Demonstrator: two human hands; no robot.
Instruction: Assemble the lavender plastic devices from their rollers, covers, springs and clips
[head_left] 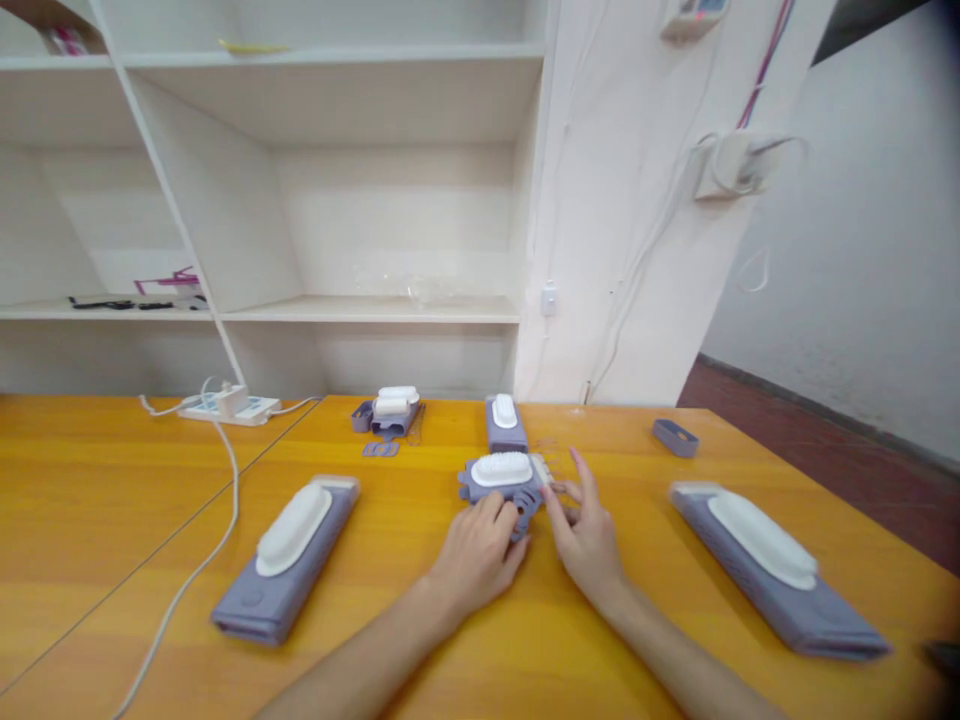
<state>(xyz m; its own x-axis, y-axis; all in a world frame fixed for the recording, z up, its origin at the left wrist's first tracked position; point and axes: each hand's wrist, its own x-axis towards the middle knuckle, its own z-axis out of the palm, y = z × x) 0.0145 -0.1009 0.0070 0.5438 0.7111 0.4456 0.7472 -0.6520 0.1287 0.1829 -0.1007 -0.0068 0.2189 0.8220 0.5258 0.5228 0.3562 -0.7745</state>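
Note:
In the middle of the table lies a purple-grey plastic housing (480,492) with a white bristled oval pad (501,468) on top. My left hand (480,555) is closed at its near side, fingers curled onto a purple-grey slotted plastic piece (527,503). At the housing's right end is a white end piece (540,468). My right hand (589,540) is beside it, the index finger raised and the thumb and bent fingers close together near that end. Whatever is between them is too small to make out.
Similar purple-grey units with white pads lie at left (296,550), right (780,560) and behind (506,425). Another unit (394,410) stands at the back with loose parts. A purple-grey ring-shaped piece (676,437) lies back right. A power strip (232,405) trails a white cable (225,545). White shelves (375,308) stand behind.

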